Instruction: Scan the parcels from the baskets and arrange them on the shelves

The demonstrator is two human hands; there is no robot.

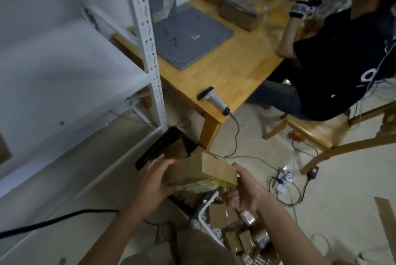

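Both my hands hold a brown cardboard parcel (pixel 201 169) wrapped in clear tape, above the baskets. My left hand (pixel 155 181) grips its left end, thumb underneath. My right hand (pixel 243 189) grips its right end. Below the parcel a black basket (pixel 159 149) stands on the floor with another brown parcel inside. A white basket (pixel 205 211) beside it holds several small parcels. A white handheld scanner (pixel 213 100) lies at the corner of the wooden table (pixel 235 67). The white metal shelf unit (pixel 64 67) fills the left side.
A person in a black shirt (pixel 334 61) sits on a wooden chair (pixel 317 129) at the table. A grey mat (pixel 190 35) and several cardboard boxes (pixel 242 10) lie on the table. Cables and a power strip (pixel 285 179) sprawl over the floor at right.
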